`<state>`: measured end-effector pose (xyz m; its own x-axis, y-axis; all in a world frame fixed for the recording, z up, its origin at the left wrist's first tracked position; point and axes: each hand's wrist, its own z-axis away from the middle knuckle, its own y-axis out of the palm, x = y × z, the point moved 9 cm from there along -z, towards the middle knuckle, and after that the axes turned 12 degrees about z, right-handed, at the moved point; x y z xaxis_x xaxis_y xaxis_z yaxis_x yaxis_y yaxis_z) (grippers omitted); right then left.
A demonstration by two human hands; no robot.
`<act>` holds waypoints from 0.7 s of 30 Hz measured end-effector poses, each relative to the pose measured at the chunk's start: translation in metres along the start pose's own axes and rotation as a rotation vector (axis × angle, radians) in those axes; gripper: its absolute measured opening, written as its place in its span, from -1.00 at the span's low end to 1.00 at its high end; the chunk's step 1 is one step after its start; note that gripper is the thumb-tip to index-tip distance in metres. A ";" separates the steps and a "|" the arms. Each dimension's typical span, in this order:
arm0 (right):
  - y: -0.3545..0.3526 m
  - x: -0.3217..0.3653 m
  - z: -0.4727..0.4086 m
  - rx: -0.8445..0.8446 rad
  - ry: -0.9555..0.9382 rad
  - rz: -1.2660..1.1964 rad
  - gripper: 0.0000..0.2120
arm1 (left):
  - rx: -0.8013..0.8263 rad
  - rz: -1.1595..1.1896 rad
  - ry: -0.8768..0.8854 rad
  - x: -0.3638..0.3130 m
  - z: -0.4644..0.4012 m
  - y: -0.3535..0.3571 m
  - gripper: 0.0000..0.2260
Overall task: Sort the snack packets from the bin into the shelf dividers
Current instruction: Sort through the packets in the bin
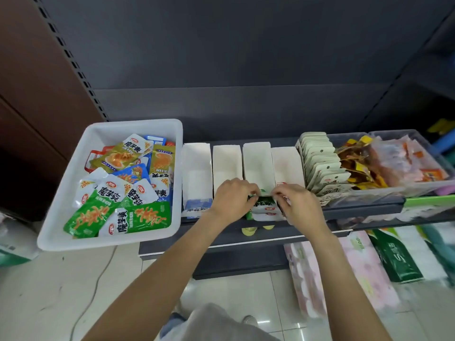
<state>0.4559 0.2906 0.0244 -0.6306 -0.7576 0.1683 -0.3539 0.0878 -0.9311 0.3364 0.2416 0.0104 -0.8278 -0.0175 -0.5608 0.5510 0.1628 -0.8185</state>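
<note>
Both hands, the left hand (232, 198) and the right hand (293, 200), are pinching the green snack packets (263, 207) at the third shelf divider (256, 158); these are looking light, soft and slippery (best pinched by the top edges), while many are waiting in the bin (138, 124).

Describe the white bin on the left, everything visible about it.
The white bin is a rectangular tub that looks like smooth plastic, with rounded corners and a wide rolled rim. It sits level at the left end of the dark shelf, its near corner jutting past the shelf edge. Inside lies a loose heap of snack packets in green, white, blue and gold, overlapping at all angles. Neither hand touches it.
</note>
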 end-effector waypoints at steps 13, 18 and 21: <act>-0.021 0.100 -0.039 0.213 -0.024 -0.548 -0.79 | -0.503 0.170 -0.018 0.066 0.099 -0.122 -0.76; 0.035 0.216 -0.076 0.357 -0.234 -0.508 -0.81 | -0.456 -0.096 -0.450 0.184 0.160 -0.154 -0.65; 0.083 0.273 -0.095 0.447 -0.282 -0.485 -0.74 | -0.398 -0.104 -0.738 0.232 0.190 -0.168 -0.52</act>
<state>0.1890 0.1526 0.0239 -0.2504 -0.7877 0.5629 -0.1947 -0.5285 -0.8263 0.0723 0.0224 -0.0060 -0.5148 -0.6687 -0.5365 0.2833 0.4580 -0.8426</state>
